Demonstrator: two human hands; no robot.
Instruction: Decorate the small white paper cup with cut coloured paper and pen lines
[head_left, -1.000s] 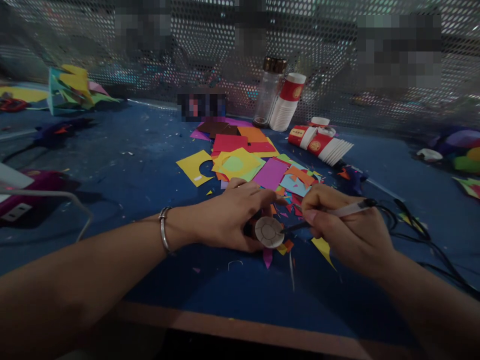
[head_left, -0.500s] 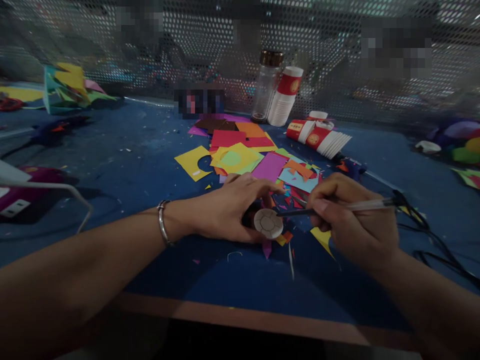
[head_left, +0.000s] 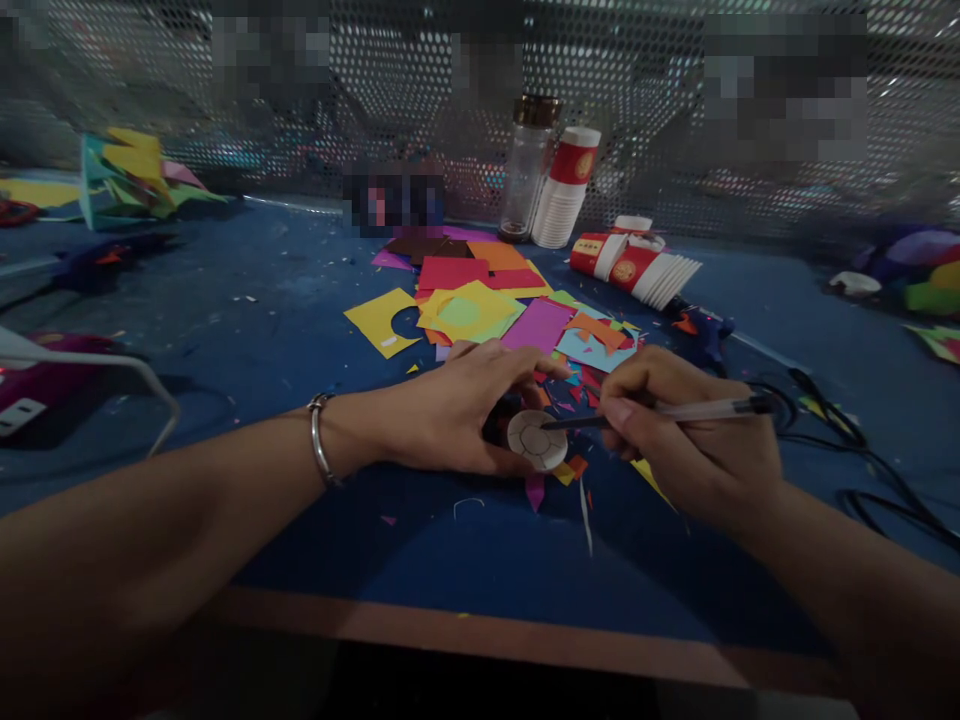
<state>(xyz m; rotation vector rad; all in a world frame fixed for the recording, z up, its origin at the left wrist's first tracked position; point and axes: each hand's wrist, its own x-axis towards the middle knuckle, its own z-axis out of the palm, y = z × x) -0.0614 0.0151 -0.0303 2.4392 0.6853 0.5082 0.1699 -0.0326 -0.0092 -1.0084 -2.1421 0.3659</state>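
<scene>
My left hand (head_left: 465, 410) curves its thumb and fingers around a small round white piece (head_left: 536, 441) whose face carries dark lines, a middle cell with others around it. What lies behind that face is hidden in shadow and by my fingers. In my right hand (head_left: 682, 430) is a pen (head_left: 701, 408) with a clear barrel, pinched near its dark front end. Its tip meets the upper right part of the white face. Small coloured paper scraps (head_left: 576, 468) lie on the blue table just beside and beyond the piece.
Coloured paper sheets (head_left: 469, 310) are heaped beyond my hands. Behind them stand a clear bottle (head_left: 527, 170) and stacked paper cups (head_left: 566, 190); more cups (head_left: 637, 268) lie sideways. Glue guns (head_left: 705, 332) rest right and left. A purple power strip (head_left: 64, 385) sits left, black cable (head_left: 862, 460) right.
The pen tip has shifted slightly left, from the edge of the round white piece further onto its face. My right hand has moved left with it, and my left hand keeps its hold.
</scene>
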